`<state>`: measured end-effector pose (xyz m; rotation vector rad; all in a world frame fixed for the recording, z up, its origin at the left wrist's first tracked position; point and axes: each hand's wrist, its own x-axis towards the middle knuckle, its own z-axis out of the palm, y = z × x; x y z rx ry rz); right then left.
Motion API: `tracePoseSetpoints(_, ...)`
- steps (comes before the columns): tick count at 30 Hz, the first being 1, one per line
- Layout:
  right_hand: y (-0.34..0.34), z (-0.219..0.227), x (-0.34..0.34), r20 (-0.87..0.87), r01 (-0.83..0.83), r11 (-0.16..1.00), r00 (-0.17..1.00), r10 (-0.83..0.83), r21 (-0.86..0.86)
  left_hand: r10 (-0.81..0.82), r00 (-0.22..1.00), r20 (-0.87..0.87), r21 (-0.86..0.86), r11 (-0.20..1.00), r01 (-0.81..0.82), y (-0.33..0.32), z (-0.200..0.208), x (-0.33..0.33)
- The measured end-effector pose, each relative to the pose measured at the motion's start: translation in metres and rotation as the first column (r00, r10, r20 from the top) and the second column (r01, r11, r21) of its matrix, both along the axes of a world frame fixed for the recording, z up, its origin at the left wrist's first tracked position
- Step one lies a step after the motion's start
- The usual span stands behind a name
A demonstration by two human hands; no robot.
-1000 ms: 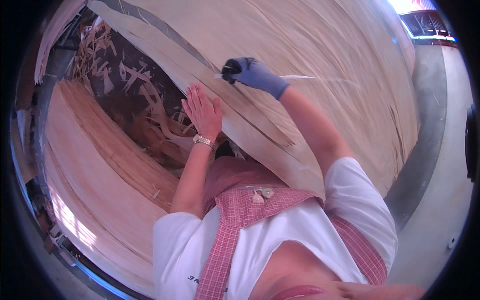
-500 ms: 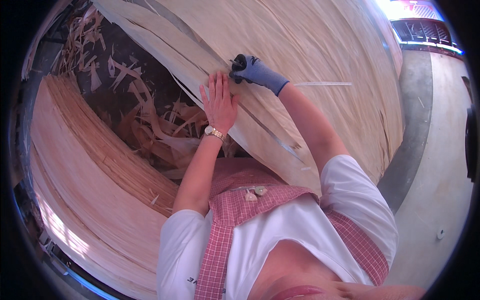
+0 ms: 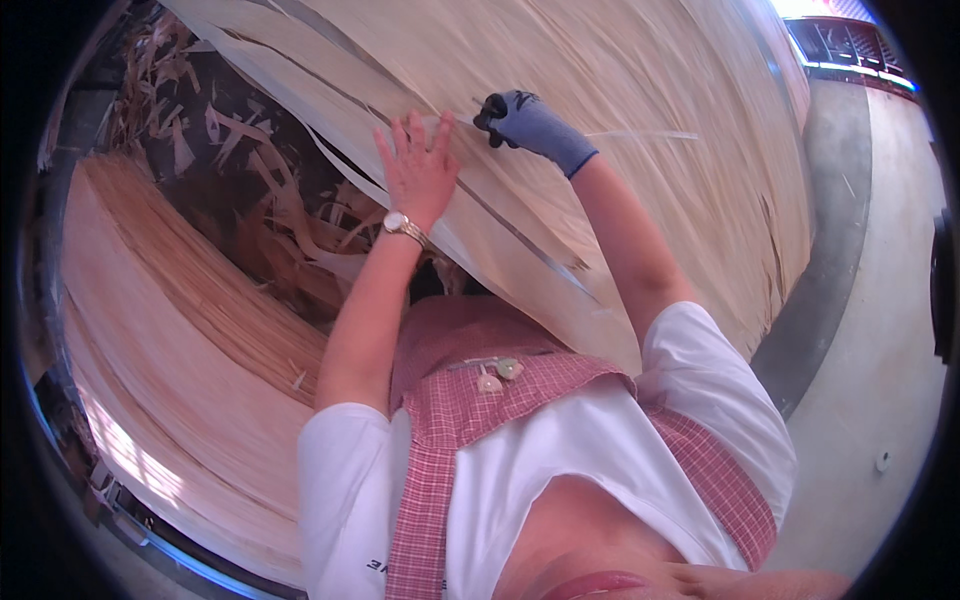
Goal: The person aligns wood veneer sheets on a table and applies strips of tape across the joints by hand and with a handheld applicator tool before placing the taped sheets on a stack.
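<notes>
A stack of large pale wood veneer sheets (image 3: 640,220) lies under both my hands, its upper sheet split by long narrow gaps. My bare left hand (image 3: 420,175) rests on the veneer near its left edge, fingers spread, a wristwatch (image 3: 402,229) on the wrist. To its right, my right hand (image 3: 525,125), in a blue-grey glove with dark fingertips, is closed just over the sheet. A thin dark tip pokes out of its fingers, but what they hold is too small to name. A thin whitish strip (image 3: 645,134) lies on the veneer right of the glove.
Torn veneer scraps (image 3: 290,220) are heaped in the dark gap on the left. Beyond that gap stands another thick stack of reddish veneer (image 3: 190,350). A grey concrete floor (image 3: 860,330) runs along the right side.
My right hand has moved right and slightly away from me, still closed. My left hand has slid left and a little farther, its fingers spreading wider. The hands are farther apart.
</notes>
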<state>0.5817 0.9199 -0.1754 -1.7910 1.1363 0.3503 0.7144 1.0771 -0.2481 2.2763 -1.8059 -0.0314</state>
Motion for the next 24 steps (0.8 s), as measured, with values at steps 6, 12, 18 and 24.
tracePoseSetpoints(6,0.045,0.005,-0.096,0.134,-0.014,0.956,0.989,0.055,-0.292,0.006,1.000,-0.019,0.054,0.999,-0.005,0.001,0.004,-0.003)
tracePoseSetpoints(12,0.095,0.048,-0.202,-0.164,-0.212,0.883,0.974,0.156,-0.419,-0.379,0.886,-0.267,-0.091,0.925,0.369,0.054,0.023,-0.070)
tracePoseSetpoints(18,0.184,0.036,-0.293,-0.246,-0.427,0.711,0.904,0.350,-0.559,-0.551,0.787,-0.277,-0.080,0.830,0.552,0.083,-0.013,-0.094)
tracePoseSetpoints(24,0.303,0.055,-0.352,-0.341,-0.272,0.849,0.933,0.116,-0.454,-0.589,0.781,-0.207,-0.117,0.807,0.578,0.078,-0.022,-0.085)
